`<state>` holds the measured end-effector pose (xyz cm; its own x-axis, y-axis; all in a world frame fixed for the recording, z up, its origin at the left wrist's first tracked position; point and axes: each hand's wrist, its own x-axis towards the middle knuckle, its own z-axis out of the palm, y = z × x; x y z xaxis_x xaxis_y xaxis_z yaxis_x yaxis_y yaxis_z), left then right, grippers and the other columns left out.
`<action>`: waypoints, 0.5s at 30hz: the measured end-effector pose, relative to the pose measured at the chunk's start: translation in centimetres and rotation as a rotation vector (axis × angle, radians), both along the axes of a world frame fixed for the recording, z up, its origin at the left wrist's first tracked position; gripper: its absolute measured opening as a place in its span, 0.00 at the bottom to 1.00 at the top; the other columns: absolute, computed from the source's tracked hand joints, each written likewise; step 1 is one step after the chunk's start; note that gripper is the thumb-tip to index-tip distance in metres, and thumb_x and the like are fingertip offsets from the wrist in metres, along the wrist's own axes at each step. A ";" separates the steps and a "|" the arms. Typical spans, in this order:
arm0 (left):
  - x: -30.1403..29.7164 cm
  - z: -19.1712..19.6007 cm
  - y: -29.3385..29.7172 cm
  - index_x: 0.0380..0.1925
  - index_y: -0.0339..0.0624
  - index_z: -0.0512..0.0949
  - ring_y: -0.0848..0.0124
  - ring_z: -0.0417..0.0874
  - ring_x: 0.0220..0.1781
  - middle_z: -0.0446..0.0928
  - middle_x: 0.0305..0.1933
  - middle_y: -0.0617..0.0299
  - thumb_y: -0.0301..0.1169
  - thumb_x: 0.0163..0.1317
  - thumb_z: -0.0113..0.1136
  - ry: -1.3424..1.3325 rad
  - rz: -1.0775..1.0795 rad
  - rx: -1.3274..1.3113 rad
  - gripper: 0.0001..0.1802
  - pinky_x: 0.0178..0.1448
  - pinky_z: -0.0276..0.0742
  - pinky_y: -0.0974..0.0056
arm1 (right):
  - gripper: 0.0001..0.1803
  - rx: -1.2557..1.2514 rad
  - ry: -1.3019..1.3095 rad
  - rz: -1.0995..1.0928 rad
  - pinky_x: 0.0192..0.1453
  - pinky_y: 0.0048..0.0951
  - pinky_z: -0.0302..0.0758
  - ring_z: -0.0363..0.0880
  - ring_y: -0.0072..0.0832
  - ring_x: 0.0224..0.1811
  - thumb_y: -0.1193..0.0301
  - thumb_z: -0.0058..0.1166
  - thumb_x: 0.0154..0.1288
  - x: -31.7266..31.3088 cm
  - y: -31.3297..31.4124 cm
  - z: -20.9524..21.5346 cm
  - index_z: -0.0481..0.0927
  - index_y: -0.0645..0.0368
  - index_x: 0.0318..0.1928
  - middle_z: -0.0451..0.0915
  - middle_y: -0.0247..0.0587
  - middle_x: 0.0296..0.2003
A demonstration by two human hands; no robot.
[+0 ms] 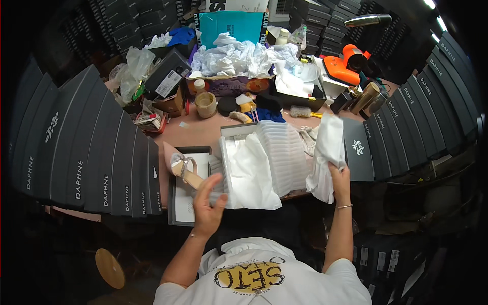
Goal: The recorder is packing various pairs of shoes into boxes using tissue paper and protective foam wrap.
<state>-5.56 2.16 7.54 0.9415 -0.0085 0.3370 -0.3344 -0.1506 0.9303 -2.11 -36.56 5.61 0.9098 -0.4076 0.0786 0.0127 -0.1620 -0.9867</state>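
Note:
My right hand (339, 178) grips the lower right part of a white wrapped bundle (328, 147) and holds it up at the right; what is inside cannot be seen. Fingers apart and holding nothing, my left hand (208, 209) is over the near edge of the work. Just beyond it, a pale pink pointed shoe (184, 172) with a jewelled strap leans across an open dark box part (182, 203) with a white lining. Between my hands, white tissue paper (251, 178) and a stack of translucent foam sheets (284, 157) cover much of another open box (234, 130).
Tall rows of dark shoeboxes stand left (91, 152) and right (406, 122). At the back are a box of crumpled paper (234, 56), an open jar (205, 104), a yellow-handled brush (304, 112) and an orange device (340, 70). A round stool (110, 268) stands below left.

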 end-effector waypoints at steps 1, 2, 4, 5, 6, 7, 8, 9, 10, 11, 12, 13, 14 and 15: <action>-0.6 0.1 -1.5 0.62 0.32 0.65 0.58 0.67 0.67 0.68 0.63 0.47 0.43 0.63 0.61 0.092 -0.137 -0.064 0.34 0.70 0.60 0.58 | 0.18 0.082 -0.008 0.047 0.46 0.25 0.73 0.77 0.22 0.40 0.66 0.60 0.64 -0.4 2.2 2.8 0.79 0.69 0.46 0.82 0.38 0.39; -1.1 0.3 -3.6 0.65 0.33 0.61 0.59 0.64 0.69 0.64 0.66 0.48 0.49 0.63 0.59 0.140 -0.246 -0.126 0.39 0.71 0.59 0.59 | 0.19 0.069 -0.008 0.131 0.45 0.24 0.72 0.76 0.22 0.39 0.63 0.60 0.64 -1.0 4.1 4.0 0.79 0.68 0.46 0.82 0.37 0.38; -1.1 -0.1 -7.7 0.69 0.36 0.53 0.63 0.59 0.72 0.58 0.70 0.52 0.60 0.61 0.53 0.277 -0.445 -0.393 0.48 0.71 0.57 0.60 | 0.22 0.066 -0.194 0.202 0.44 0.24 0.72 0.75 0.21 0.37 0.58 0.58 0.66 -2.3 10.6 6.2 0.79 0.68 0.44 0.81 0.33 0.34; -0.8 -0.6 -8.6 0.70 0.37 0.49 0.65 0.57 0.73 0.55 0.72 0.54 0.65 0.60 0.50 0.372 -0.535 -0.608 0.52 0.72 0.57 0.61 | 0.26 -0.009 -0.218 0.245 0.45 0.24 0.71 0.75 0.22 0.40 0.53 0.56 0.67 -2.9 12.5 5.7 0.78 0.69 0.46 0.81 0.35 0.37; -0.8 -1.2 -8.3 0.69 0.37 0.53 0.67 0.58 0.72 0.58 0.70 0.55 0.68 0.59 0.48 0.684 -0.623 -0.830 0.52 0.71 0.58 0.61 | 0.29 0.012 -0.285 0.296 0.47 0.25 0.71 0.74 0.22 0.42 0.50 0.53 0.68 -3.2 14.4 5.2 0.77 0.69 0.48 0.80 0.37 0.40; -0.3 -1.3 -7.2 0.68 0.36 0.55 0.67 0.63 0.69 0.61 0.68 0.53 0.68 0.58 0.49 0.613 -0.679 -0.886 0.52 0.69 0.62 0.61 | 0.31 0.011 -0.252 0.339 0.48 0.25 0.70 0.74 0.23 0.43 0.48 0.46 0.71 -3.6 16.0 5.1 0.76 0.69 0.48 0.80 0.39 0.41; 0.0 -1.1 -5.3 0.68 0.36 0.55 0.66 0.66 0.67 0.63 0.67 0.53 0.68 0.58 0.50 0.595 -0.643 -0.849 0.52 0.68 0.64 0.60 | 0.32 0.038 -0.202 0.430 0.48 0.24 0.70 0.73 0.23 0.43 0.48 0.43 0.72 -3.4 16.8 5.5 0.76 0.70 0.48 0.79 0.39 0.40; 0.1 -0.7 -3.0 0.67 0.35 0.56 0.65 0.69 0.65 0.65 0.66 0.53 0.68 0.58 0.50 0.591 -0.609 -0.805 0.52 0.67 0.67 0.59 | 0.32 0.072 -0.147 0.513 0.47 0.23 0.69 0.73 0.23 0.43 0.48 0.39 0.73 -3.4 17.6 5.9 0.76 0.70 0.48 0.79 0.38 0.40; 0.1 0.3 -1.3 0.67 0.35 0.56 0.63 0.72 0.63 0.66 0.65 0.52 0.66 0.58 0.52 0.647 -0.630 -0.981 0.51 0.65 0.70 0.57 | 0.32 0.098 -0.107 0.664 0.46 0.23 0.69 0.72 0.22 0.41 0.48 0.37 0.74 -3.2 17.5 6.2 0.76 0.71 0.48 0.79 0.37 0.38; -0.1 1.8 -0.3 0.66 0.35 0.58 0.62 0.74 0.62 0.69 0.63 0.52 0.64 0.57 0.56 0.633 -0.602 -1.184 0.50 0.66 0.70 0.58 | 0.33 0.123 -0.067 0.813 0.44 0.23 0.69 0.72 0.20 0.39 0.49 0.35 0.75 -2.7 17.2 6.4 0.75 0.72 0.48 0.79 0.35 0.36; -0.9 0.9 0.3 0.65 0.35 0.59 0.62 0.74 0.61 0.70 0.61 0.52 0.61 0.58 0.58 0.643 -0.516 -1.129 0.47 0.65 0.71 0.58 | 0.26 0.050 -0.029 0.831 0.36 0.27 0.69 0.73 0.25 0.29 0.55 0.42 0.75 -2.4 17.7 6.0 0.77 0.70 0.40 0.78 0.39 0.28; -1.6 -0.7 0.6 0.64 0.35 0.61 0.63 0.75 0.60 0.71 0.60 0.53 0.57 0.58 0.61 0.658 -0.439 -1.085 0.44 0.65 0.71 0.58 | 0.23 -0.131 -0.077 0.811 0.34 0.29 0.69 0.71 0.30 0.27 0.57 0.44 0.73 -1.9 18.4 6.2 0.76 0.70 0.37 0.77 0.42 0.25; -1.9 -2.4 0.9 0.64 0.36 0.61 0.62 0.75 0.60 0.72 0.60 0.52 0.54 0.59 0.61 0.677 -0.396 -1.072 0.42 0.65 0.71 0.57 | 0.22 -0.312 -0.124 0.787 0.32 0.31 0.68 0.70 0.35 0.24 0.59 0.47 0.72 -1.0 19.6 6.6 0.76 0.69 0.33 0.75 0.46 0.23; -2.3 -4.2 0.8 0.63 0.36 0.62 0.61 0.76 0.59 0.72 0.60 0.52 0.52 0.59 0.61 0.696 -0.352 -1.064 0.41 0.65 0.72 0.56 | 0.20 -0.497 -0.168 0.766 0.30 0.34 0.68 0.69 0.40 0.22 0.61 0.49 0.71 -0.1 20.7 6.9 0.75 0.68 0.29 0.74 0.49 0.21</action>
<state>-7.83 2.98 3.31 0.9216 -0.3202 -0.2193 0.3881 0.7525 0.5321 -2.22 -15.90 12.50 0.8777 0.4155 0.2388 0.4276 -0.4538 -0.7818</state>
